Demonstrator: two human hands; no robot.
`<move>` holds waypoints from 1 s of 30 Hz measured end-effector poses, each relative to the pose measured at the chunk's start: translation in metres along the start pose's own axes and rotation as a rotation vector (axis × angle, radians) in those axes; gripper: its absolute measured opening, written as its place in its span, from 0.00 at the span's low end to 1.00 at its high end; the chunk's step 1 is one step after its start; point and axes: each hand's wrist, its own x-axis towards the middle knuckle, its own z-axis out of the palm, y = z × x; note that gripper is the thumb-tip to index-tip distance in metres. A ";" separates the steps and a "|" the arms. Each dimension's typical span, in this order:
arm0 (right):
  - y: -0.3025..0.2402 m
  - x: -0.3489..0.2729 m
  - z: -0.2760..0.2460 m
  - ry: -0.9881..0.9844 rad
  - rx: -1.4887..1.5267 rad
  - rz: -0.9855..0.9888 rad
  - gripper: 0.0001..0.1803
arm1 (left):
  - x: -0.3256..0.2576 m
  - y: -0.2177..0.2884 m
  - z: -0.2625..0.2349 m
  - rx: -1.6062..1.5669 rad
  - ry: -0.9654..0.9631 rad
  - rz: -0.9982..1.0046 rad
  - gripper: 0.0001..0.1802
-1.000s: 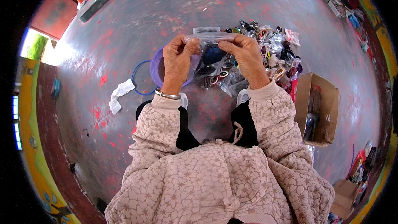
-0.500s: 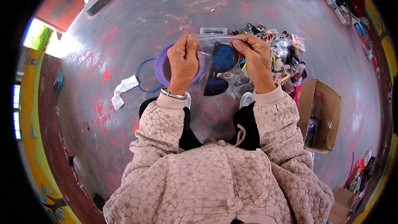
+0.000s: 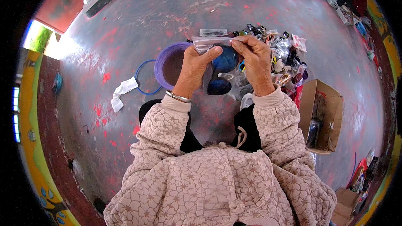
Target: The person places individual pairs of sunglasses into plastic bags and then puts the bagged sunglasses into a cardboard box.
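Observation:
A clear plastic zip bag [image 3: 209,41] hangs between my two hands, held up by its top edge. Inside it is a pair of sunglasses [image 3: 225,60] with dark blue lenses, one lens above the other. My left hand [image 3: 194,65] pinches the bag's left part, its thumb lying across the front and a silver bangle at the wrist. At the top right corner, my right hand [image 3: 254,58] grips the bag's edge between thumb and fingers. Both hands are closed. The left fingers behind the bag are partly hidden.
Beyond my hands lies a purple-rimmed round tub [image 3: 162,68], beside a blue ring [image 3: 142,88] and a white cloth strip [image 3: 122,93]. A pile of bagged glasses and small items [image 3: 287,52] spreads on the right. An open cardboard box [image 3: 310,104] stands nearer me.
My left hand has turned and shifted down along the bag, its thumb now showing in front. The bag's top edge is drawn less wide. My right hand stays at its corner.

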 end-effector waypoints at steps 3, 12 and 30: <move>0.002 -0.001 0.001 -0.019 -0.058 -0.004 0.04 | 0.002 -0.001 -0.007 -0.061 -0.022 -0.058 0.08; -0.003 -0.002 0.002 -0.141 0.023 0.165 0.06 | 0.003 -0.008 -0.013 -0.066 0.026 0.020 0.05; 0.011 -0.003 0.004 -0.086 -0.236 -0.107 0.03 | -0.003 0.006 -0.005 0.255 -0.073 0.119 0.09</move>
